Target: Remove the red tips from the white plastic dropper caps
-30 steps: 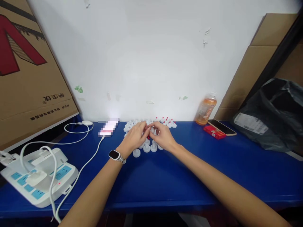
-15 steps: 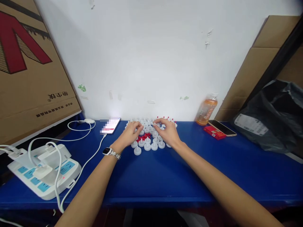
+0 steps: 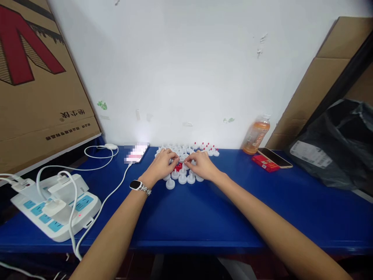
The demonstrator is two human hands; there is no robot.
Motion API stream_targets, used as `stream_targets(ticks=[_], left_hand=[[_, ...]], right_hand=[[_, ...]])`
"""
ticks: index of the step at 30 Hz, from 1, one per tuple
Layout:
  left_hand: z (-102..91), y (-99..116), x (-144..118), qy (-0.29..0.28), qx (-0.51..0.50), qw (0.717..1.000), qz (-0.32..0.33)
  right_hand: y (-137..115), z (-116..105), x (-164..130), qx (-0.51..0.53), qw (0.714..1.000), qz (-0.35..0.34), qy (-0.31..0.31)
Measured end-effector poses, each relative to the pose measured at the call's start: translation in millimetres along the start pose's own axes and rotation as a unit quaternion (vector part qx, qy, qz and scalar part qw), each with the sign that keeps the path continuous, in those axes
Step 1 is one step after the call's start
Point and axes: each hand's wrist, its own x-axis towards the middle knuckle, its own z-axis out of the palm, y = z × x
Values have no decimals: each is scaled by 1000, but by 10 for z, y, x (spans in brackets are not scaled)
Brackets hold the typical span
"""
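Left hand (image 3: 161,166) and right hand (image 3: 202,165) meet over cluster of white caps (image 3: 182,179) near back edge of blue tabletop (image 3: 189,217), close to wall. Fingers of both curled toward each other at small red pieces (image 3: 178,167); actual pinch too small to tell. Wide bare tabletop toward front edge. Left: power strip (image 3: 55,208), cardboard box (image 3: 35,77), print unreadable. Right: bottle (image 3: 255,135), black bag (image 3: 335,147).

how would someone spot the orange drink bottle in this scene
Start at the blue table and follow its back edge along the white wall to the right, past the cluster of small white caps under the hands. The bottle stands upright there, just behind a red box with a phone on it. It is the only tall, clear thing with orange liquid.
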Motion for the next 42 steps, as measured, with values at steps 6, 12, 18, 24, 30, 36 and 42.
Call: stream_targets(ticks=[6,12,18,24,30,36,42], left_hand=[[-6,-27,-7,7,-6,1000,1],[32,-12,-2,4,2,1000,14],[3,34,6,-4,6,1000,12],[-36,72,11,-10,0,1000,9],[17,70,25,3,5,1000,29],[53,80,39,12,5,999,39],[63,93,62,4,-8,999,33]], right_hand=[[89,-33,-86,-24,1000,8,-13],[135,-31,-47,-44,998,21,-29],[61,13,65,-68,996,24,-47],[133,-55,-43,-31,999,31,-20],[62,-200,-432,-127,989,-22,71],[85,-70,-445,-173,984,-45,15],[187,-8,-293,-131,989,-39,47]])
